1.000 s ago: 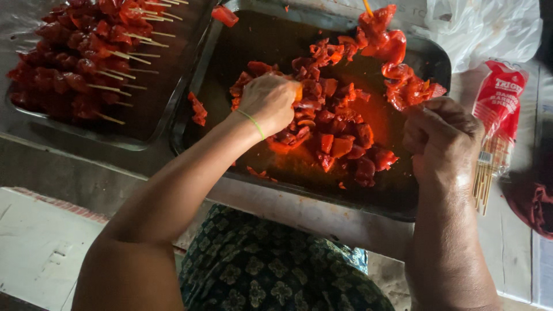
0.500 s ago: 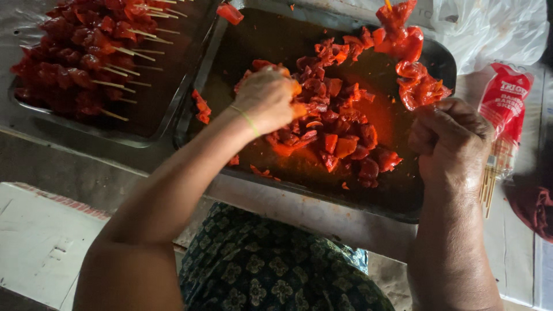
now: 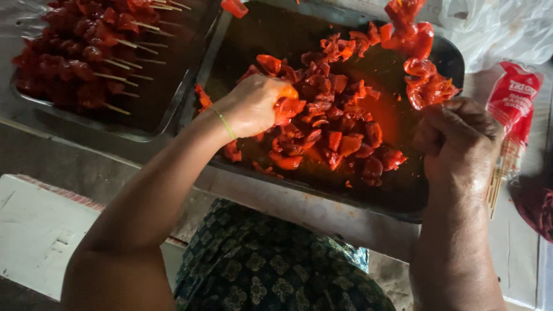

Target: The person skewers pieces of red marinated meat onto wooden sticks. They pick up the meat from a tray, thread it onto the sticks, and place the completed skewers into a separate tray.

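Left hand point(image 3: 253, 106) now deeper among red meat pieces point(image 3: 334, 126), fingers pinching one.

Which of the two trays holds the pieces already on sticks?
The far-left tray, beside the left hand: its red pieces carry wooden sticks. The middle tray holds loose pieces.

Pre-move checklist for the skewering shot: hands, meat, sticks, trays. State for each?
1. Left hand on a meat piece in the dark tray: ok, fingers closed on red marinated meat.
2. Right hand holding a skewer: cannot tell, fist closed, contents hidden.
3. Loose meat pieces within reach: ok, a pile sits in the tray between the hands.
4. Spare bamboo sticks: ok, in the red packet beside the right hand.
5. Finished skewers kept apart: ok, in a separate tray at the left.
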